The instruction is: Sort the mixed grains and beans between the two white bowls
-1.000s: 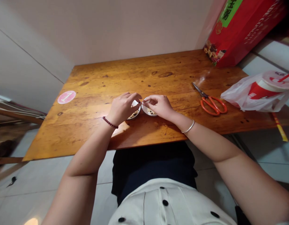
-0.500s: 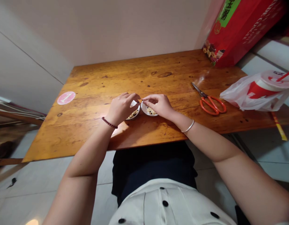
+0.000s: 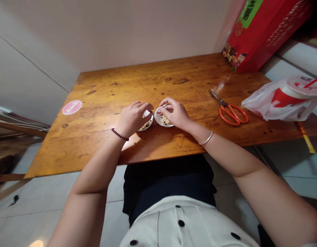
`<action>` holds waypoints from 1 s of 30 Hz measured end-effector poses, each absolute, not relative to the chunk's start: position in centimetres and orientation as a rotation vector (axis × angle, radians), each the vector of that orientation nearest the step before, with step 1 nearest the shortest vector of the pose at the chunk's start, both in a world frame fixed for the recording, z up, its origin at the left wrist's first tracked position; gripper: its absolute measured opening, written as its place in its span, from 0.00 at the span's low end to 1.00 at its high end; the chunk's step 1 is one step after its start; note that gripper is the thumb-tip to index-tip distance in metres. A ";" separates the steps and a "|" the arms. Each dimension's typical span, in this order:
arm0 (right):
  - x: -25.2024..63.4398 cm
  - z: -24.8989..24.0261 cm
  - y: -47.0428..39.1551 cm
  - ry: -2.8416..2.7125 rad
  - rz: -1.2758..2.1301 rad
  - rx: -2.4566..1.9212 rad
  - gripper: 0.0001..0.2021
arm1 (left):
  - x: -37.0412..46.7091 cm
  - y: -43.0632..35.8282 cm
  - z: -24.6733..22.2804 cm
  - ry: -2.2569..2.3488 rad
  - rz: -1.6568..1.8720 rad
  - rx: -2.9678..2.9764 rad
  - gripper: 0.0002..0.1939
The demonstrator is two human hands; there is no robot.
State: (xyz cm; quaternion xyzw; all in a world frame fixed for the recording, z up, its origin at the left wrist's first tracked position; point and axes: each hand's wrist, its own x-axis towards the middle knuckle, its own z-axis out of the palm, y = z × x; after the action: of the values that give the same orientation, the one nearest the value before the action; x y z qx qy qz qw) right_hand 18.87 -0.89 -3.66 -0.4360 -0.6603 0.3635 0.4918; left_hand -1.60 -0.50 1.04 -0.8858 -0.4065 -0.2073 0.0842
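Two small white bowls sit side by side on the wooden table. The left bowl [image 3: 151, 124] holds pale and dark beans and is partly covered by my left hand [image 3: 134, 116], whose fingers curve over it; whether they pinch anything is hidden. In the right bowl [image 3: 157, 117] lie pale beans [image 3: 165, 120] with a few dark ones. My right hand [image 3: 175, 112] is over this bowl's right side, its thumb and index finger spread apart with nothing visible between them.
Orange-handled scissors [image 3: 233, 115] lie right of the bowls. Farther right stands a red and white cup [image 3: 289, 96] in a plastic bag [image 3: 258, 99]. A red box [image 3: 261, 34] is at the back right. A round pink sticker [image 3: 72, 107] marks the table's left side.
My right hand's fingers have lifted and parted from their pinch near the rim between the bowls. My left hand has hardly moved.
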 end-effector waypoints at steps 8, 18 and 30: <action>18.9 -3.9 -0.7 -1.552 0.938 -1.020 0.08 | -1.6 -0.5 1.1 -1.193 -0.604 -2.635 0.05; 18.8 -4.0 -0.3 -1.587 0.804 -1.046 0.06 | -1.6 -0.6 1.2 -1.214 -0.596 -2.641 0.06; 19.0 -3.8 -0.5 -1.686 0.757 -1.096 0.03 | -1.6 -0.6 1.2 -1.256 -0.863 -2.842 0.07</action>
State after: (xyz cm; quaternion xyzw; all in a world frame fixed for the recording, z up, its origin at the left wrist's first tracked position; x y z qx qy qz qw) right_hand 18.98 -0.46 -3.77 -0.4483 -0.6900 0.3099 0.4762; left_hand -1.63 -0.64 1.24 -0.8806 -0.3891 -0.2673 -0.0416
